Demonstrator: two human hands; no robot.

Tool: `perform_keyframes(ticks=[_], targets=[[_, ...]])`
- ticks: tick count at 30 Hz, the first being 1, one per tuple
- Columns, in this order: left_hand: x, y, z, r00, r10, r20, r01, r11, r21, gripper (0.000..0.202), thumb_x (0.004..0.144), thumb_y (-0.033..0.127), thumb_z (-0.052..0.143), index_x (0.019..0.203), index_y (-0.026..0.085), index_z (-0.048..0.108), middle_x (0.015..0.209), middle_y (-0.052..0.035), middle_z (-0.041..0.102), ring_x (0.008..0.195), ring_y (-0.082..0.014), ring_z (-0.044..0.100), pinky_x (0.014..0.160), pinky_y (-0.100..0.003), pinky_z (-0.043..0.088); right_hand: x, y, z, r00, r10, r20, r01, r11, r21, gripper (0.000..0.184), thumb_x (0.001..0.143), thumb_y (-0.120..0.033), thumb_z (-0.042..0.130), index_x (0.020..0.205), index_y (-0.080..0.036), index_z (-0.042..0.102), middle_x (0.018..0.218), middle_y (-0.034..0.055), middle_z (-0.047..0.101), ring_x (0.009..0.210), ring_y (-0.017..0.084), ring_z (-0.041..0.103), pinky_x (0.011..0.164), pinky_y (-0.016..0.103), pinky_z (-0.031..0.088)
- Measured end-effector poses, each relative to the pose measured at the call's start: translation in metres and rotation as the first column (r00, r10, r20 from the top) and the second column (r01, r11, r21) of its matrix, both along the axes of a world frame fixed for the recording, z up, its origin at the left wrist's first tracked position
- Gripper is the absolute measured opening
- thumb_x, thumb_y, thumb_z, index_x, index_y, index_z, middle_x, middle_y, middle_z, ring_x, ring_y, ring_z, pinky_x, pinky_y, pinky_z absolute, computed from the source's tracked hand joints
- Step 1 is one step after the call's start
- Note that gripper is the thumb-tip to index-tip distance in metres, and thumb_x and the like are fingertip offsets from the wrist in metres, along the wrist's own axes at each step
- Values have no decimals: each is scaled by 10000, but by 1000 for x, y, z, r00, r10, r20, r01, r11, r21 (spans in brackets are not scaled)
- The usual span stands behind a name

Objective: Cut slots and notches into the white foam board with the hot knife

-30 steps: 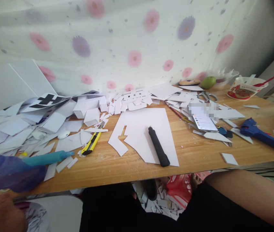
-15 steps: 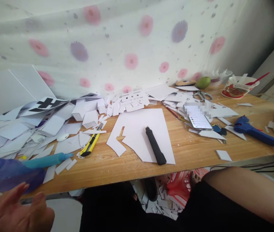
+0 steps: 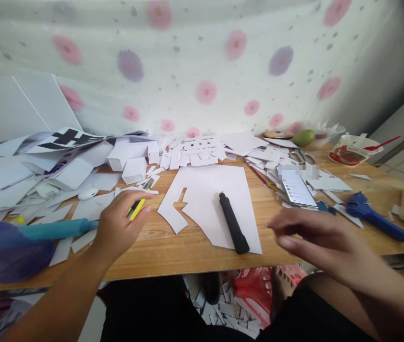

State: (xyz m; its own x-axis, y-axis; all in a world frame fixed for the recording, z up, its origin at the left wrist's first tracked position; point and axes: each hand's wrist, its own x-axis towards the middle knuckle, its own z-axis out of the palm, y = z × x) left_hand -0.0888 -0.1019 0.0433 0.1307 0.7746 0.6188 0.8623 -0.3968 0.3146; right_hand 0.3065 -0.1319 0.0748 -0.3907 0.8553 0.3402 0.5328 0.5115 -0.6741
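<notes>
My left hand [image 3: 121, 221] is over a yellow and black utility knife [image 3: 137, 209] on the table, its thumb and fingers apart on either side of the handle. Whether they press on it is hard to see. My right hand [image 3: 311, 232], slightly blurred, hovers over the table's front edge with fingers loosely bent and nothing visible in them. Between my hands lies a white sheet [image 3: 202, 204] with a notched cut-out on its left side. A black cutter [image 3: 234, 223] rests on the sheet's right part, apart from both hands.
White scraps and small boxes [image 3: 134, 168] crowd the back and left. A blue glue gun [image 3: 380, 218], phone [image 3: 297, 187], scissors [image 3: 302, 156] and paper tub [image 3: 351, 151] are at right. A purple, translucent thing [image 3: 9, 251] with a teal tube [image 3: 59, 229] lies front left.
My left hand has moved from the lower left corner up to the yellow utility knife. My right hand has come into view from the right. The view has shifted slightly.
</notes>
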Motion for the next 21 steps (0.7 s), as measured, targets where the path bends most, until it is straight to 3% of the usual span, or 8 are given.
perform_keyframes(ticks=[3,8,12,16,21], targets=[[15,47,7,998,-27,-63,18,990,-139,236,929,332,490,1034,218,668,1044,-61,725,1017,-257,678,912,-391,530,-20,25,-21,984,94,152,-96,995,6,199,972,-309,587,1095,-202,702,978,70,713,714,150,685,646,279,577],[40,100,-14,977,-95,-189,17,925,-381,301,844,317,572,1096,208,696,1224,-96,693,1135,-315,647,966,-454,516,-45,43,-49,916,-5,401,19,999,-32,379,976,-303,576,1329,-170,609,1191,146,660,869,222,710,762,369,590],[47,109,-32,967,-131,-219,28,908,-418,308,870,278,546,1129,182,680,1253,-121,668,1181,-317,616,1014,-464,484,-61,50,-56,832,-33,554,96,992,-84,532,967,-362,593,1454,-165,510,1218,169,654,980,294,716,840,421,582],[41,107,-42,949,-212,-234,89,890,-446,250,870,276,567,1077,202,686,1253,-102,662,1208,-304,593,1058,-458,457,-73,56,-58,762,-71,644,163,983,-85,647,951,-451,594,1504,-145,452,1178,182,694,929,337,723,765,441,576],[36,105,-48,935,-261,-238,113,859,-499,309,869,327,608,1145,210,683,1357,-102,614,1275,-315,553,1097,-474,436,-72,63,-57,771,-70,633,200,970,-137,632,898,-303,574,1510,-194,460,1120,148,754,859,309,721,711,391,544]])
